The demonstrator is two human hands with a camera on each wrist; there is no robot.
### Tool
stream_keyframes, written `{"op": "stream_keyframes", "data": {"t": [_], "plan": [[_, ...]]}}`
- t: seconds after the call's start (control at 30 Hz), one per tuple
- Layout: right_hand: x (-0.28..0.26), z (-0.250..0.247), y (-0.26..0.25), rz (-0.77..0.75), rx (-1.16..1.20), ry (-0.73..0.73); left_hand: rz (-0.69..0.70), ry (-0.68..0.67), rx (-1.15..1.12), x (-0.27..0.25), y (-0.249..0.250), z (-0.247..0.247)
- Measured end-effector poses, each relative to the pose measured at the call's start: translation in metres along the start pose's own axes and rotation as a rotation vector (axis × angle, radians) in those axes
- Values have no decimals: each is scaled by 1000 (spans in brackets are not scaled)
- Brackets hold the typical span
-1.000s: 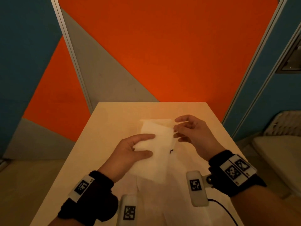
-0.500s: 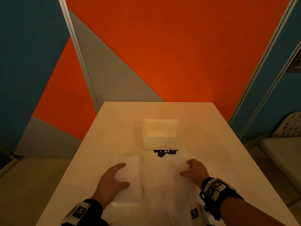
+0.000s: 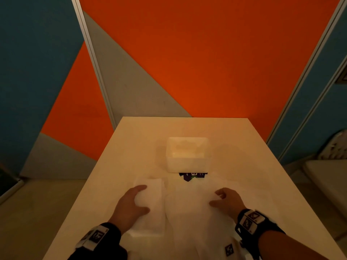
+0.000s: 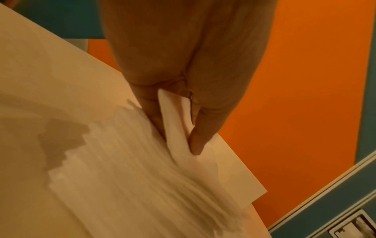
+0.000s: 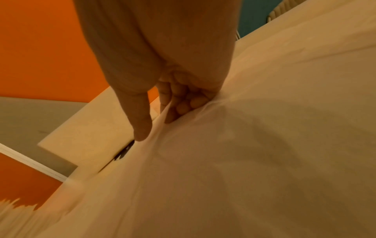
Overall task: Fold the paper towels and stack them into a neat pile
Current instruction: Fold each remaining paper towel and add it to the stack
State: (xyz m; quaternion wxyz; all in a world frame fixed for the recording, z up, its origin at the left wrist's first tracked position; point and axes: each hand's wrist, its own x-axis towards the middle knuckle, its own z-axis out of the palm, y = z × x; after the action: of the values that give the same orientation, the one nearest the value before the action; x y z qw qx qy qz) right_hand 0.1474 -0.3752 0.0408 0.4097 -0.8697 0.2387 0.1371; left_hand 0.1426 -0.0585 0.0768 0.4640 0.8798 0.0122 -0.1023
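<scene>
A folded white paper towel (image 3: pixel 152 209) lies on the near left of the pale table (image 3: pixel 131 147), on top of a small pile. My left hand (image 3: pixel 143 198) grips its left edge; in the left wrist view the left hand (image 4: pixel 179 138) pinches the folded paper towel (image 4: pixel 175 119) between thumb and fingers. To its right, unfolded paper towels (image 3: pixel 189 218) lie spread flat. My right hand (image 3: pixel 214 197) pinches up a ridge of the top sheet; in the right wrist view the right hand (image 5: pixel 156 128) has the unfolded towel (image 5: pixel 223 161) between thumb and curled fingers.
A white translucent box (image 3: pixel 187 156) stands at the middle of the table, past both hands. A dark purple printed label (image 3: pixel 193 176) shows just in front of it. Orange, grey and blue wall panels rise behind the table. A pale seat (image 3: pixel 328 177) stands at the right.
Both hands have drawn back from the box towards the near edge. The left hand brought the folded towel down to the near left; the right hand moved onto the flat sheets and pinched them.
</scene>
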Motion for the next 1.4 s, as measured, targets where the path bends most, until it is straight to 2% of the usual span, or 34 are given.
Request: {"op": "stream_keyframes", "data": {"t": [0.13,0.27,0.33,0.4,0.43,0.5,0.57,0.63,0.67,0.73,0.77,0.87,0.97,1.03,1.13,1.3,1.4], "plan": [[3,5,-5,-10,-29,-9,-8,-8,221,1,1,3],[-1,2,-14,-18,94,-50,-95,-1,483,-7,13,2],[-12,-6,-23,-17,212,-69,-74,24,594,-11,20,2],[-24,-17,-36,-96,294,-42,0,56,607,-13,30,5],[-33,-23,-45,-157,314,-25,50,48,541,-13,36,8],[-50,-35,-68,-297,341,-5,65,-55,219,-13,53,13],[-68,-45,-93,-430,389,-29,-97,-278,-97,-17,75,22],[-88,-55,-117,-546,462,-64,-307,-493,-239,-18,93,28],[-97,-59,-126,-597,516,-81,-368,-576,-317,-16,99,30],[-111,-68,-139,-665,628,-115,-399,-671,-537,-15,107,33],[-116,-72,-142,-679,679,-129,-385,-674,-680,-15,112,34],[-120,-78,-140,-669,812,-132,-281,-539,-1058,-16,127,27],[-115,-76,-127,-611,892,-88,-136,-288,-1207,-13,133,20],[-112,-73,-118,-573,931,-92,-53,-168,-1208,-11,135,16],[-107,-67,-105,-506,993,-132,50,-128,-1126,-10,138,12],[-103,-66,-92,-414,1003,-176,125,-14,-973,-10,140,9],[-103,-62,-92,-410,989,-158,119,0,-941,-10,143,13]]}}
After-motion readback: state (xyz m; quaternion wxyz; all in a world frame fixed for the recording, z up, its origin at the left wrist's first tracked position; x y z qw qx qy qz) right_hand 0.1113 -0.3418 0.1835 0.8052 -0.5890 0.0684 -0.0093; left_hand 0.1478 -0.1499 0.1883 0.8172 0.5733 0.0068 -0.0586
